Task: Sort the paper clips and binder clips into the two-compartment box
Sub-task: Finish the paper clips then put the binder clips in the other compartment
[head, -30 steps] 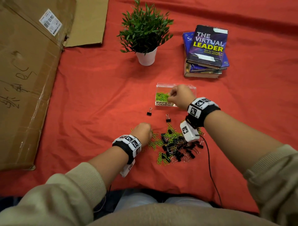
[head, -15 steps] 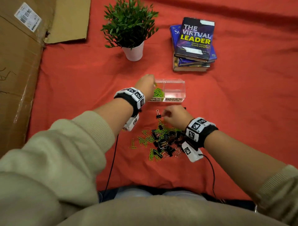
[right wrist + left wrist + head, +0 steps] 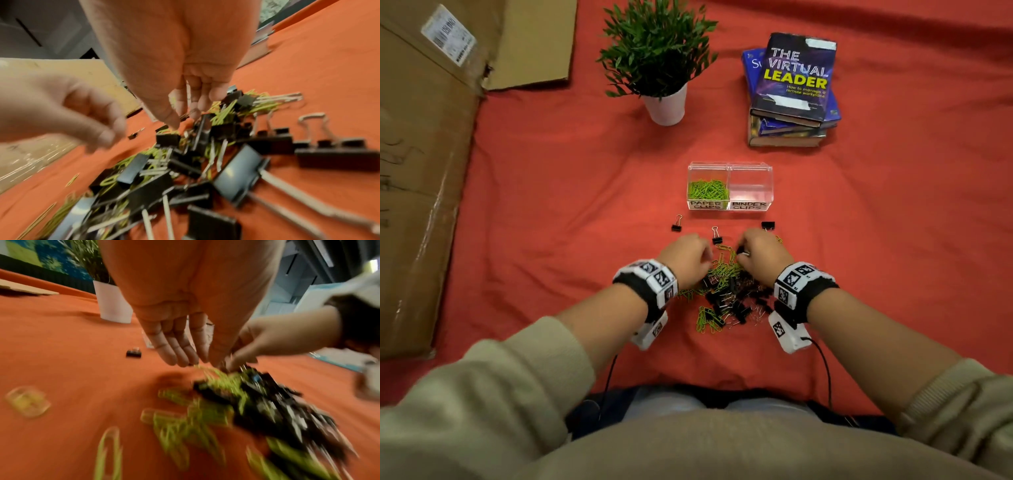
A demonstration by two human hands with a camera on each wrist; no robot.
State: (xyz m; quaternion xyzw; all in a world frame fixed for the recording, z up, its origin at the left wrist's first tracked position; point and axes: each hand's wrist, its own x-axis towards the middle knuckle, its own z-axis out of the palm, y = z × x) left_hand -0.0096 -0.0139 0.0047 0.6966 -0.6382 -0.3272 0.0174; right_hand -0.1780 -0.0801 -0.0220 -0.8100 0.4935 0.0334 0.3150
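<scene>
Right hand (image 3: 763, 255): grip state unclear, fingertips (image 3: 174, 123) in pile (image 3: 729, 291). Left hand (image 3: 176, 344): released, over pile's left edge. Separate tangles first, lift one kind. Box (image 3: 730, 168) beyond pile; paper clips (image 3: 707, 190) in left compartment, right one bare.

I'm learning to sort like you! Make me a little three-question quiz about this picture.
1. True or false: the side of the box labelled binder clips already holds clips.
2. Which colour are the paper clips in the box: A green, B blue, C red?
3. Fill in: three black binder clips lie alone between the box and the ____ of clips.

Key: 1 false, that side looks empty. 2 A. 3 pile, where the left hand and right hand are both reaching.
</scene>
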